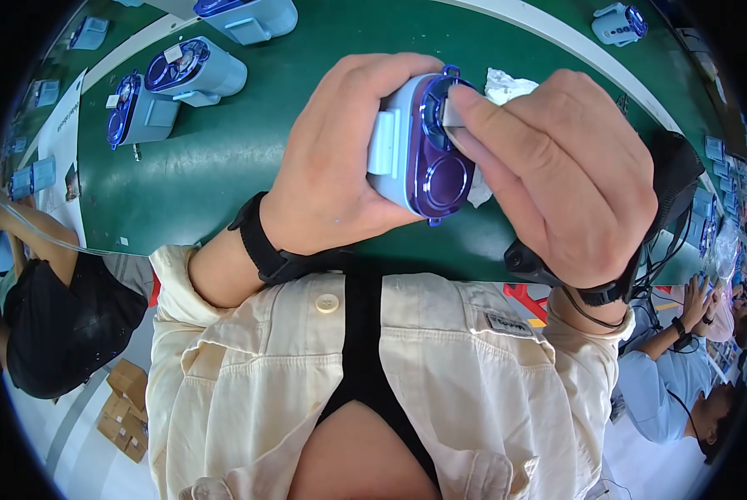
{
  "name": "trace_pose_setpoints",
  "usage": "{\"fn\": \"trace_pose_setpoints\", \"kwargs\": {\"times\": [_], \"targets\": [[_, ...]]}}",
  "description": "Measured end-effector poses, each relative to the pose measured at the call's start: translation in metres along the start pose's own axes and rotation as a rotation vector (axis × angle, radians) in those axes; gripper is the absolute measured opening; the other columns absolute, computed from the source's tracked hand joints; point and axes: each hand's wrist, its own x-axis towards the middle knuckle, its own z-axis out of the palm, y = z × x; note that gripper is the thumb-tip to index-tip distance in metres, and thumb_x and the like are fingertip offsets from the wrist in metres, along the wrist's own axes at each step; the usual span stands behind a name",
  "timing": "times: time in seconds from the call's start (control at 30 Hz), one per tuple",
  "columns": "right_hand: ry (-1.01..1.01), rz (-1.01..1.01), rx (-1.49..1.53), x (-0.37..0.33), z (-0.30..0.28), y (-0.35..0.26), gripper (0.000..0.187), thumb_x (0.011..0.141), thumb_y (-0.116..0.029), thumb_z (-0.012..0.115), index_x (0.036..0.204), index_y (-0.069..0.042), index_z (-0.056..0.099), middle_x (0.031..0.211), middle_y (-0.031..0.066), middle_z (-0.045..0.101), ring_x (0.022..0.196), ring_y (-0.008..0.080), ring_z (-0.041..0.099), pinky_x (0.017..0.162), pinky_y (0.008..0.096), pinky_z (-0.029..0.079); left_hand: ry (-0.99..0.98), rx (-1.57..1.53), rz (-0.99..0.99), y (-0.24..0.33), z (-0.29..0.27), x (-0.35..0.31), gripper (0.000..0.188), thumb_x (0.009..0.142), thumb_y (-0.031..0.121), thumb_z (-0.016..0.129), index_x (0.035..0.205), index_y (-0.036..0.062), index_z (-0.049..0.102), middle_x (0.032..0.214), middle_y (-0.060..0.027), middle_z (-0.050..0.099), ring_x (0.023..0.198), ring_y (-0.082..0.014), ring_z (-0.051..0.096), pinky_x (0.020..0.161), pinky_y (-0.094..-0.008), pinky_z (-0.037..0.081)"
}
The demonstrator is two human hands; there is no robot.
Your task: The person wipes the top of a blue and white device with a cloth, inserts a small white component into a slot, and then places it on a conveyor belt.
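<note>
My left hand (327, 158) is wrapped round a light-blue plastic device (397, 162) with a glossy blue-purple front, held up over the green table. The device's front faces right, showing two round parts, one above the other. Between the thumb and fingers of my right hand (569, 167) is a small white piece (453, 115), pinched against the upper round part. What the piece is made of I cannot make out. A crumpled white tissue or cloth (507, 86) lies on the table behind my right hand, partly covered by it.
Similar blue devices (197, 71) (144, 112) stand on the green table (223, 183) at left, another (252, 18) at the top, one (619, 25) far right. Black cables (661, 250) hang by my right wrist. People sit at both sides; cardboard boxes (125, 412) are on the floor.
</note>
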Motion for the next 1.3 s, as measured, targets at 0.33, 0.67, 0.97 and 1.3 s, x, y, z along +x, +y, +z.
{"fn": "trace_pose_setpoints", "kwargs": {"times": [0.33,0.67,0.97,1.3], "targets": [[-0.039,-0.133,-0.069,-0.007,0.004,0.002,0.035,0.059,0.001,0.077,0.092,0.009,0.069,0.067,0.0111,0.055,0.055,0.0229,0.052,0.049,0.0318,0.041,-0.031,-0.090,-0.116,0.002,0.000,-0.004,0.082,0.061,0.016,0.090,0.129,0.0039,0.046,0.117,-0.0108,0.058,0.101,-0.0203,0.061,0.087,-0.0302,0.049],[-0.179,0.294,-0.064,-0.006,0.001,-0.025,0.033,0.075,-0.004,0.070,0.107,0.005,0.068,0.085,0.0145,0.063,0.068,0.0257,0.061,0.062,0.0312,0.050,0.009,0.086,-0.003,-0.006,0.002,0.000,0.071,0.061,0.013,0.085,0.122,0.0032,0.050,0.110,-0.0144,0.059,0.096,-0.0326,0.059,0.082,-0.0382,0.049],[-0.040,0.980,1.362,-0.010,0.025,-0.015,0.049,0.091,-0.012,0.062,0.137,0.000,0.048,0.128,0.0095,0.056,0.114,0.0158,0.054,0.097,0.0307,0.043,0.053,-0.142,0.015,0.002,0.006,-0.002,0.070,0.063,0.014,0.084,0.124,0.0040,0.049,0.114,-0.0146,0.059,0.100,-0.0332,0.059,0.085,-0.0391,0.048],[-0.040,1.124,1.553,-0.001,0.022,-0.030,0.056,0.090,-0.015,0.065,0.140,0.000,0.045,0.123,0.0101,0.059,0.111,0.0170,0.057,0.099,0.0320,0.044,0.015,-0.160,0.072,-0.005,0.004,-0.009,0.083,0.063,0.022,0.087,0.130,0.0034,0.042,0.126,-0.0203,0.049,0.112,-0.0399,0.052,0.096,-0.0479,0.042]]}}
